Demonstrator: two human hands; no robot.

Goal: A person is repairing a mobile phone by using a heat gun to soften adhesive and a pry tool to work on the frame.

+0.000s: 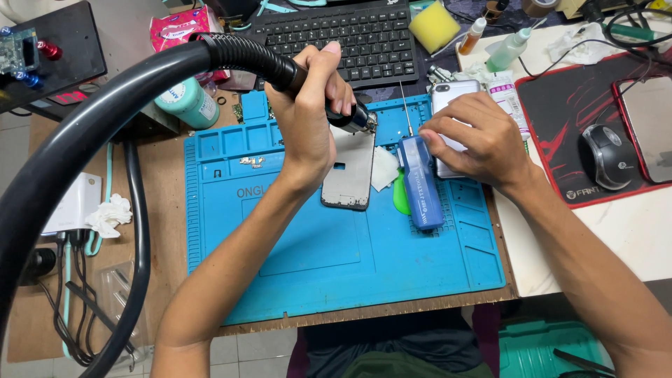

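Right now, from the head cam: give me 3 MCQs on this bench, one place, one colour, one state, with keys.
1. Where does the phone frame lie?
A. on the blue mat
B. on the keyboard
C. on the mouse pad

2. What colour is the sponge by the keyboard?
A. red
B. yellow
C. black

3. What is the left hand doing?
A. resting flat and empty
B. gripping the hose-fed hot-air handle
C. holding the mouse

Key: 1 A, the frame sits on the mat under the nozzle. 2 B, the sponge block is plainly yellow. 3 B, fingers wrap the black handle, nozzle aimed down at the frame; the right hand rests on a silver phone beside a blue screwdriver.
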